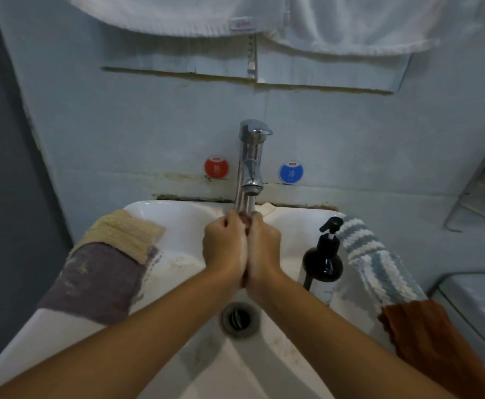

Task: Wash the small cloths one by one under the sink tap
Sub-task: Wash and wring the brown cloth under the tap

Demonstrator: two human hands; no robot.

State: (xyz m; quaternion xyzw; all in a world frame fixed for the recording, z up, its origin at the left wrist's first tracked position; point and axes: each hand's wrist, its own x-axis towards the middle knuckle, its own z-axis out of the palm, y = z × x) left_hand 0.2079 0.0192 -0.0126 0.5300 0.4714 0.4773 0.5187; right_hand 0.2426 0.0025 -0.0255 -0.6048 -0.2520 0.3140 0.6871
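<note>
Both hands, left hand [224,246] and right hand [263,245], press together, squeezing a pinkish cloth [246,223] between them, just below the tap [251,159], likely so water runs through it.

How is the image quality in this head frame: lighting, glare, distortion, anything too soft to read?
Head view: dim, bluish light; wide-angle bending curves the sink rim and walls; bright glare on the chrome tap; the cloth between the left hand and right hand is mostly hidden.
</note>
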